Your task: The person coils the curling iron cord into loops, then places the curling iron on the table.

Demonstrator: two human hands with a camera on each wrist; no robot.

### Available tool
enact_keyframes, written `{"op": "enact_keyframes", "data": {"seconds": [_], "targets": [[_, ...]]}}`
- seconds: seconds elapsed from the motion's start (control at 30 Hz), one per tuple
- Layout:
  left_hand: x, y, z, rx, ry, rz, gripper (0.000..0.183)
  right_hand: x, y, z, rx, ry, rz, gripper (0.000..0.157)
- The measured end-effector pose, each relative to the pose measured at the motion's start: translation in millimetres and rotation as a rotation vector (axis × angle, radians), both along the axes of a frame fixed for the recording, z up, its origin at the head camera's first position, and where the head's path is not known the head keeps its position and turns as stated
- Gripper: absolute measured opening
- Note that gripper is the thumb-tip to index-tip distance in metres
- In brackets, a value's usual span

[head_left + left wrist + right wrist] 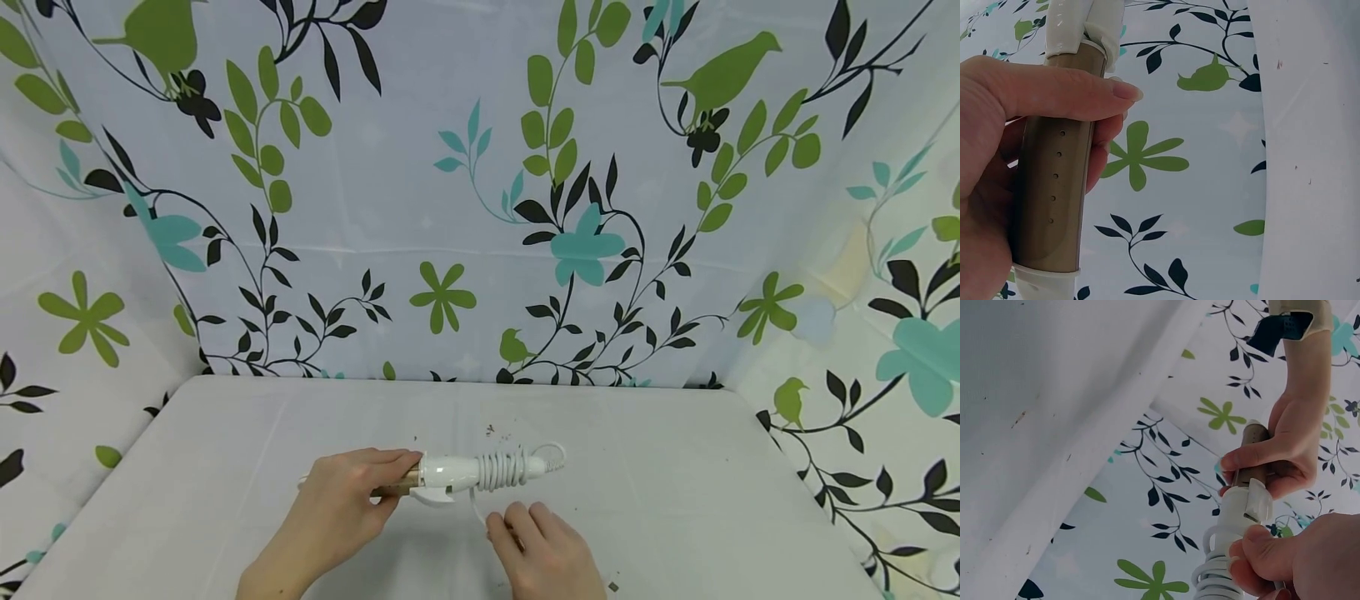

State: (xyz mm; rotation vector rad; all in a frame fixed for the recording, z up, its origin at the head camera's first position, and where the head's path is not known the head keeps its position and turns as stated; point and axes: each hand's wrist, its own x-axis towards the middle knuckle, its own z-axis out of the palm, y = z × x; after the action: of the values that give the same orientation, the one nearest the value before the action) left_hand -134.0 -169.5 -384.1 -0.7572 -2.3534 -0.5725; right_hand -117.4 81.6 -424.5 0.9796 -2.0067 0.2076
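Observation:
A curling iron (452, 472) with a white handle and a brown-gold barrel (1054, 194) is held roughly level above the table. My left hand (337, 504) grips it by the barrel, thumb across the front and fingers behind. White cord (501, 471) is wound in several turns around the handle, and a small loop stands out at its right end. Below the handle, my right hand (546, 552) pinches the loose length of cord between thumb and fingers. In the right wrist view the coils (1215, 578) show beside that hand, whose fingertips partly hide the cord.
A white table (660, 475) lies beneath the hands, with small dark specks (491, 431) behind the iron and a brown flake (613, 587) near the front edge. Patterned cloth (360, 208) with leaves and birds surrounds the table at the back and sides.

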Motion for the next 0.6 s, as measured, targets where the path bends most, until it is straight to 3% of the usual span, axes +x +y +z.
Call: {"op": "enact_keyframes", "data": {"seconds": [0.27, 0.5, 0.6], "targets": [[0.2, 0.6, -1.3, -0.011, -0.047, 0.013, 0.049, -2.8, 1.0, 1.8, -0.013, -0.004, 0.057, 0.049], [1.2, 2.3, -1.4, -0.006, -0.072, 0.001, 0.049, 0.3, 5.7, 10.3, 0.002, -0.124, 0.116, 0.052], [0.9, 2.8, -2.1, -0.001, -0.064, -0.009, 0.049, -2.7, 9.5, 17.8, 0.045, -0.064, 0.143, 0.053]]}}
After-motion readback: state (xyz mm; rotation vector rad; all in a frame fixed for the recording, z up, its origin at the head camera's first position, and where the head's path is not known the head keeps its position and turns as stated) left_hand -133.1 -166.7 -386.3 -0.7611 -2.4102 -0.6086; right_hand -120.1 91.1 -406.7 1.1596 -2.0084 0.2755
